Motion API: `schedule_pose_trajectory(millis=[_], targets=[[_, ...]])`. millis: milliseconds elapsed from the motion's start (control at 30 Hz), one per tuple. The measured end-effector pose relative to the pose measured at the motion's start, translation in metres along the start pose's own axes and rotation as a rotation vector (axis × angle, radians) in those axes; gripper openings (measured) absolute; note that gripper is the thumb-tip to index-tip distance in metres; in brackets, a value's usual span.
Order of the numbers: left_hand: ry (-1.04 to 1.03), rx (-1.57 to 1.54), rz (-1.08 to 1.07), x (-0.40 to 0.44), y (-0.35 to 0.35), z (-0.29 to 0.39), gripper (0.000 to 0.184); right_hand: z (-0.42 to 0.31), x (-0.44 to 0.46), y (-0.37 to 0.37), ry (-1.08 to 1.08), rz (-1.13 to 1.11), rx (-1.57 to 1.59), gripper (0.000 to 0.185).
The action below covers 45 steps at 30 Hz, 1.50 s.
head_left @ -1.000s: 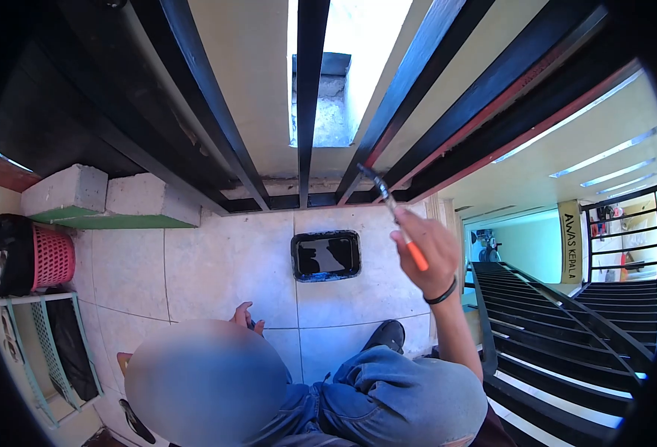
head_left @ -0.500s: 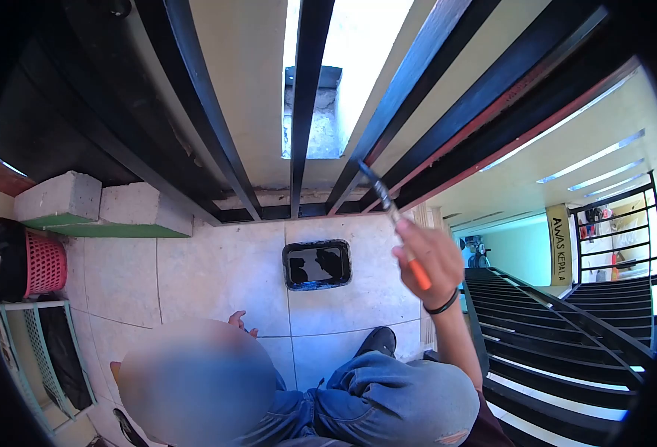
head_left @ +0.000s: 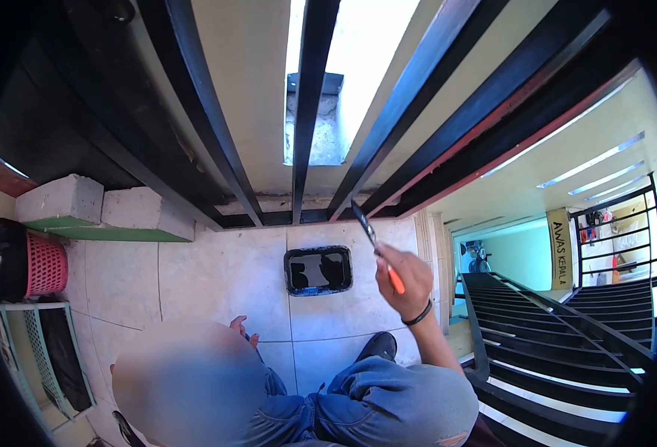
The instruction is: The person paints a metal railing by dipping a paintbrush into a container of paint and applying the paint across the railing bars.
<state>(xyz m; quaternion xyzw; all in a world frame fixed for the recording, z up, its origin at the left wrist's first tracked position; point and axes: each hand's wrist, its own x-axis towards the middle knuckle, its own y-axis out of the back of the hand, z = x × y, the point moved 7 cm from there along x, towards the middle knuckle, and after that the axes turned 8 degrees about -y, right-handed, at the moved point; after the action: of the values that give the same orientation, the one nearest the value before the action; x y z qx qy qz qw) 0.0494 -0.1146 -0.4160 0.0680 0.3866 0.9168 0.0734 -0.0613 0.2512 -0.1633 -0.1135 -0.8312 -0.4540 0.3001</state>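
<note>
My right hand (head_left: 409, 281) is closed around a paintbrush (head_left: 394, 279) with an orange handle end. Its dark bristles touch the foot of a black metal bar (head_left: 377, 160), close to the bottom rail. Below the bars, a shallow black tray (head_left: 349, 270) of glossy black paint rests on the floor. My left hand (head_left: 240, 328) shows only in part past a blurred patch over my left leg. Its visible fingers are apart, and I see nothing in them.
White tiles (head_left: 224, 276) cover the floor. Concrete blocks (head_left: 138, 212) lie at the left, near a pink basket (head_left: 47, 264) and a pale green rack (head_left: 34, 335). A black stair railing (head_left: 552, 328) runs along the right, by a sign (head_left: 559, 249) reading "AWAS KEPALA".
My right hand has moved down and left with the paintbrush, bringing the bristles lower to the bar's foot. My left hand has barely shifted.
</note>
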Motion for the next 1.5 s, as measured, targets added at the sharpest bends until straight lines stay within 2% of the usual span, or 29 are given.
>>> schedule_pose_trajectory(millis=[33, 200, 267, 333, 467, 667, 900, 1000, 1067, 1133, 1233, 1333, 1500], targets=[[-0.005, -0.001, 0.000, 0.000, 0.001, 0.000, 0.063, 0.004, 0.006, 0.006, -0.008, -0.007, -0.019, 0.032], [-0.012, -0.009, -0.001, 0.000, -0.001, 0.000, 0.060, -0.032, 0.068, 0.074, 0.123, 0.285, -0.040, 0.020], [-0.042, 0.008, 0.008, 0.001, -0.001, 0.002, 0.056, -0.041, 0.068, 0.085, 0.180, 0.357, 0.032, 0.026], [-0.016, -0.004, 0.008, 0.001, 0.000, 0.001, 0.060, -0.042, 0.060, 0.082, 0.254, 0.428, 0.157, 0.029], [-0.013, -0.003, 0.001, 0.001, 0.001, 0.003, 0.062, -0.019, 0.026, 0.028, 0.230, 0.151, -0.030, 0.032], [-0.009, 0.010, -0.011, 0.000, -0.001, 0.001, 0.061, -0.007, -0.007, 0.007, 0.155, 0.057, -0.005, 0.034], [-0.023, -0.001, -0.001, 0.002, -0.001, 0.001, 0.058, -0.035, 0.068, 0.084, 0.225, 0.335, 0.008, 0.033], [0.003, 0.002, -0.012, -0.001, -0.001, 0.000, 0.059, -0.036, 0.054, 0.068, 0.282, 0.283, -0.041, 0.037], [-0.019, 0.013, 0.007, -0.001, -0.001, 0.001, 0.059, -0.028, 0.034, 0.039, 0.251, 0.075, -0.104, 0.044], [-0.015, 0.000, -0.008, 0.000, -0.002, -0.001, 0.060, -0.021, 0.009, 0.016, 0.243, 0.018, -0.123, 0.047], [-0.010, -0.005, -0.004, 0.001, 0.002, 0.001, 0.061, -0.023, 0.008, 0.021, 0.216, -0.069, -0.109, 0.047], [-0.003, -0.022, -0.013, -0.001, -0.001, 0.000, 0.063, -0.037, 0.055, 0.056, 0.266, -0.063, -0.182, 0.045], [-0.003, -0.020, -0.009, -0.001, -0.001, -0.002, 0.063, -0.056, 0.084, 0.092, 0.364, 0.156, -0.143, 0.046]])
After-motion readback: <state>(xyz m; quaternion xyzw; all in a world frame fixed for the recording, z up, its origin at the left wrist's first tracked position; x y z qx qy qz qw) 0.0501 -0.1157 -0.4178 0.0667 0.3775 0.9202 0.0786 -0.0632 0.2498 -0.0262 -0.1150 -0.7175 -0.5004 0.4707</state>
